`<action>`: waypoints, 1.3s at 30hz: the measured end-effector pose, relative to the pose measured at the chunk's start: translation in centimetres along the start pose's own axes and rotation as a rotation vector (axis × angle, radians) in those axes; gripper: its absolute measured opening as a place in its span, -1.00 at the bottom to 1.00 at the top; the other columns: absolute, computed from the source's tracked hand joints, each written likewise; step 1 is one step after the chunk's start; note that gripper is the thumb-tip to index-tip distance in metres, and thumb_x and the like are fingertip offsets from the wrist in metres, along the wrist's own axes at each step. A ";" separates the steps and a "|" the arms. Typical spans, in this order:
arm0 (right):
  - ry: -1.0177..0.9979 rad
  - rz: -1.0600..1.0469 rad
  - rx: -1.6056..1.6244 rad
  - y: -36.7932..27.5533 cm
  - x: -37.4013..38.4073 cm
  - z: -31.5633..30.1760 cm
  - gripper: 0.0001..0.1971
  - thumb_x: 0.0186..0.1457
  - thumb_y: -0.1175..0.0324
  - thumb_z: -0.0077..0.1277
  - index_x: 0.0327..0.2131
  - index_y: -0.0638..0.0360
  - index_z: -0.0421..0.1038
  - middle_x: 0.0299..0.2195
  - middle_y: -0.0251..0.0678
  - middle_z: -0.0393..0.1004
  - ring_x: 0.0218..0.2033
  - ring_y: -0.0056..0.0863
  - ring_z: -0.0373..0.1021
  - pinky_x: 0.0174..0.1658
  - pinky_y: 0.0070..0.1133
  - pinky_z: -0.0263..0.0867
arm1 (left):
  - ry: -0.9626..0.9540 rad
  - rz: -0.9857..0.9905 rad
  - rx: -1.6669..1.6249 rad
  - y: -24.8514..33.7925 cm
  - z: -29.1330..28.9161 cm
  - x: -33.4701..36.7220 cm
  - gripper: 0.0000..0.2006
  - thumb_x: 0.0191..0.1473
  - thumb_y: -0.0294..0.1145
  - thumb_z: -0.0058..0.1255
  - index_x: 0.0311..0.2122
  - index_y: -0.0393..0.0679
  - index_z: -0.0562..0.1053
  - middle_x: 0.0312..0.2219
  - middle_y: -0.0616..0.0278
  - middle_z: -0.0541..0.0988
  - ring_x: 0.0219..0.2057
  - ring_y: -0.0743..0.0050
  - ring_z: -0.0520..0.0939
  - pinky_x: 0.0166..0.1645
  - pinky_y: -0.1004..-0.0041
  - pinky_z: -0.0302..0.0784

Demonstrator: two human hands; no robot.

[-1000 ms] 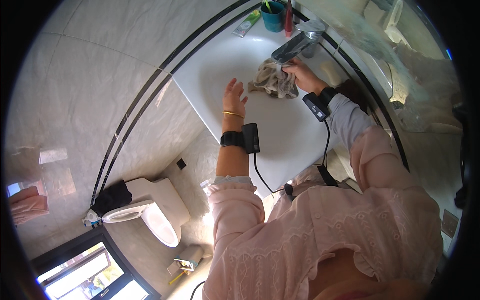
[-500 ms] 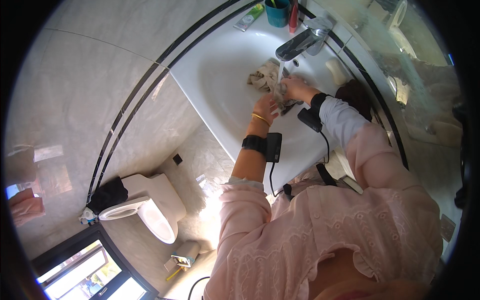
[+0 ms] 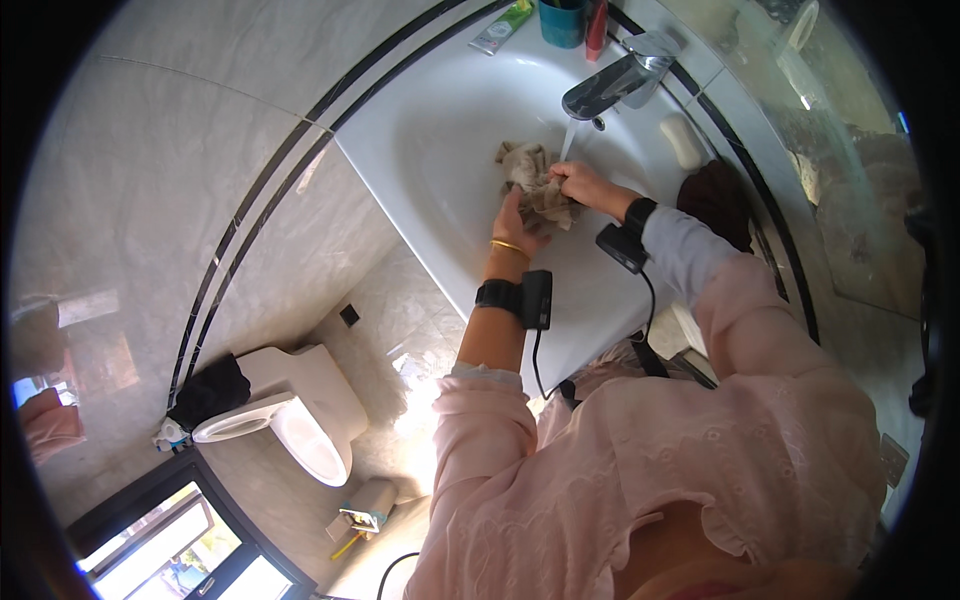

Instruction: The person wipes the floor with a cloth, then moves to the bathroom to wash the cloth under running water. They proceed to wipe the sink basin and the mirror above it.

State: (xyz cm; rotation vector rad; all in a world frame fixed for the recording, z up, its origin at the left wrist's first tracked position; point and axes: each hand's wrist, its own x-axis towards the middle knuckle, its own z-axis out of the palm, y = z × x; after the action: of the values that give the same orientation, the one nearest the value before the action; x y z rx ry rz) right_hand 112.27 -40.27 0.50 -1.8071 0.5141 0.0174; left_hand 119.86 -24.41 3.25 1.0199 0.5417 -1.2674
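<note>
A wet beige cloth point(image 3: 535, 178) is bunched up in the white washbasin point(image 3: 440, 180), its folds hanging loosely between my hands. My left hand point(image 3: 516, 222) grips its lower left side, thumb up along the folds and the other fingers partly hidden beneath it. On the other side my right hand point(image 3: 590, 187) is closed on the cloth's right edge. Just above that hand, water point(image 3: 570, 138) runs from the chrome tap point(image 3: 610, 88) onto or close beside the cloth.
On the basin's back ledge are a green-and-white tube point(image 3: 502, 28), a teal cup point(image 3: 562, 24) and a red tube point(image 3: 596, 34). A white soap-like bar point(image 3: 682, 142) and a dark cloth point(image 3: 716, 200) lie on the right rim. A toilet point(image 3: 318, 420) stands at lower left.
The cloth has been lifted and spread more between my hands. My right hand has drawn up and shows a closed grip, while my left hand has turned its thumb upward.
</note>
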 end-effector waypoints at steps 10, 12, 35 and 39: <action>0.099 -0.264 0.062 -8.3 -4.2 3.9 -0.80 0.00 0.27 -0.02 -0.48 0.20 0.30 -0.58 -0.33 0.34 -0.49 -0.49 0.28 -0.39 -0.56 0.21 | -0.440 0.353 0.511 -1.5 -0.7 4.7 -0.71 0.15 -0.24 -0.30 -0.08 -0.12 0.29 -0.19 0.19 0.42 -0.22 0.30 0.45 -0.21 0.31 0.48; 0.296 -0.387 -0.302 -7.6 -3.6 3.8 -0.75 0.04 0.19 -0.04 -0.49 0.18 0.28 -0.59 -0.26 0.36 -0.50 -0.33 0.32 -0.41 -0.48 0.22 | -0.402 0.630 0.859 -1.9 -0.9 3.6 -0.70 0.14 -0.25 -0.27 -0.07 -0.14 0.29 -0.19 0.20 0.43 -0.21 0.30 0.46 -0.21 0.33 0.48; -0.088 -0.016 -1.037 1.2 1.0 3.1 -0.47 -0.07 0.36 -0.02 0.05 0.08 0.16 -0.05 -0.22 0.27 0.07 -0.13 0.09 -0.07 -0.30 0.22 | 0.054 0.217 0.367 2.8 -3.4 -0.6 -0.42 0.01 -0.18 -0.08 0.15 0.06 0.07 0.17 0.28 0.03 0.19 -0.02 -0.05 0.14 -0.07 -0.13; -0.056 0.033 -0.816 3.6 1.8 0.9 -0.63 -0.06 0.54 -0.14 -0.09 0.15 0.28 -0.21 -0.12 0.38 -0.06 -0.18 0.25 -0.13 -0.36 0.29 | -0.018 0.191 0.254 2.6 -3.9 -0.8 -0.43 0.04 -0.14 -0.12 0.16 0.07 0.06 0.20 0.22 -0.04 0.19 -0.04 -0.07 0.13 -0.10 -0.10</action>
State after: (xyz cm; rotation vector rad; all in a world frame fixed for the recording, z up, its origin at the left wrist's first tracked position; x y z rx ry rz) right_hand 112.91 -40.75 -3.52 -2.5812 0.5369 0.3418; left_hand 122.86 -20.78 2.88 1.2394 0.2654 -1.1922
